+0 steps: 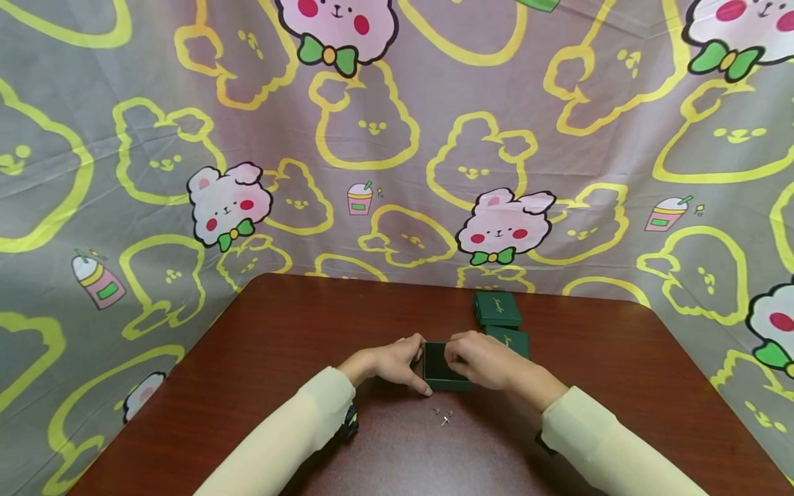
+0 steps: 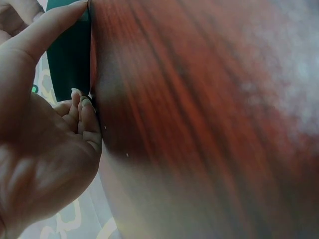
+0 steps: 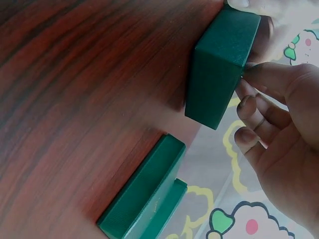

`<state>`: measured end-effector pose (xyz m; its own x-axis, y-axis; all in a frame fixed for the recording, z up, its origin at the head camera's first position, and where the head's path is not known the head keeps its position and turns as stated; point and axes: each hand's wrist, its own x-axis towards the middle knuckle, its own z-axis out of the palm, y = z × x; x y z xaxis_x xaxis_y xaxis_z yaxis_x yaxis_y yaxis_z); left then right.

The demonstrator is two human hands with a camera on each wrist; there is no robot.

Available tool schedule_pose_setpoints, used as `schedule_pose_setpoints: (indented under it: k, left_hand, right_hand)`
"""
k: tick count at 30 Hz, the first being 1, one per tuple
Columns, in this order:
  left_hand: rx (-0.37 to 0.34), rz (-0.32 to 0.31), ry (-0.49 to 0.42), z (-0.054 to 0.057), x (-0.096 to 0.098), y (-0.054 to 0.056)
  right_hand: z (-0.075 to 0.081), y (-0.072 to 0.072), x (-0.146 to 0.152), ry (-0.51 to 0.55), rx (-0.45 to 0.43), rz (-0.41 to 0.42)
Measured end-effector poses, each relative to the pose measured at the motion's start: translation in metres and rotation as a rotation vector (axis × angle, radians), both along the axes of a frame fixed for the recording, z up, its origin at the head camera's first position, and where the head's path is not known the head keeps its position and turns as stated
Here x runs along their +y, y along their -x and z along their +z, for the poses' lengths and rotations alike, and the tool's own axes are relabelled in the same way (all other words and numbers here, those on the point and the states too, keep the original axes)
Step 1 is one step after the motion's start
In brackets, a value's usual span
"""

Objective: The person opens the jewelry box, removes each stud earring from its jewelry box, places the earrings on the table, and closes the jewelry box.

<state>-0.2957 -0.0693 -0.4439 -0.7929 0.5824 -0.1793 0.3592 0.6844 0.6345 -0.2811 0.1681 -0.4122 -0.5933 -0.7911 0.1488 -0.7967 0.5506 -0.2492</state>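
A dark green box (image 1: 448,386) with an open top and black inside stands on the table. My left hand (image 1: 395,362) holds its left side, thumb at the front corner and fingers behind. Over the box's right part, my right hand (image 1: 480,359) is curled with its fingertips at the opening. In the right wrist view, thumb and forefinger meet at the rim of the box (image 3: 214,82); whether they pinch something small is hidden. Several tiny shiny metal pieces lie in front of the box, one a cross-shaped piece (image 1: 445,421).
Behind the right hand lies a green box or lid (image 1: 510,337) with gold lettering. Further back is another green box (image 1: 498,308), also lettered. The brown wooden table (image 1: 298,324) ends at a cloth backdrop (image 1: 397,138) printed with cartoon animals.
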Motion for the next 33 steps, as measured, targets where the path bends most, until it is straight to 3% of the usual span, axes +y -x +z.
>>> schedule_pose_setpoints:
  k: [15,33]
  left_hand:
    - [-0.012,-0.010,-0.002,0.003,0.001,0.000]
    - [0.001,0.003,-0.005,0.002,0.001,0.001]
  right_hand:
    - [0.004,-0.002,0.013,0.059,-0.003,-0.009]
    - [0.008,-0.017,0.029,0.123,-0.001,0.018]
